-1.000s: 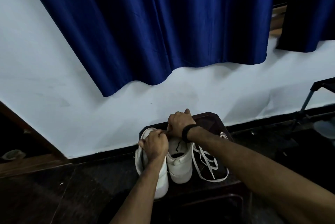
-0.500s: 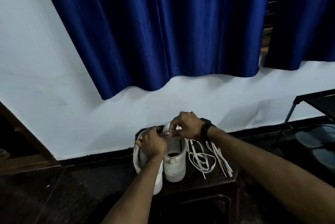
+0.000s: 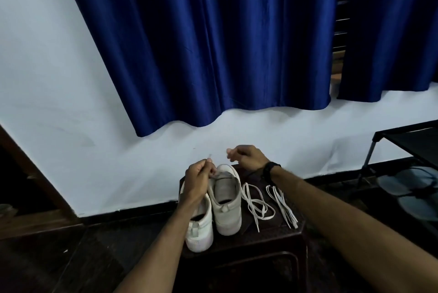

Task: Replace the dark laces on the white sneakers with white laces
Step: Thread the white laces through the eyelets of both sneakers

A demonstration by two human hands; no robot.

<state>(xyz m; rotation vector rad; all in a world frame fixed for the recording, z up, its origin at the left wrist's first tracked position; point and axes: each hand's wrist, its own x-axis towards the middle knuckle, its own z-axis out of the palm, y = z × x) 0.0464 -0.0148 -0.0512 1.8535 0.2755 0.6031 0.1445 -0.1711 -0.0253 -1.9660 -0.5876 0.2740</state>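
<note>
While blur hides detail, left hand [image 3: 198, 181] pinches a lace tip [image 3: 209, 157] above the sneakers [image 3: 226, 200], right hand [image 3: 246, 157] loosely curled, its hold unclear.

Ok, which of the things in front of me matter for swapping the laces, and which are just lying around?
For the job:
- two white sneakers on the dark stool
- loose white laces beside them
- second lace bundle
- left hand, pinching a lace tip
- right hand

Lying about:
- blue curtain
- black rack
- sandals under it
</note>
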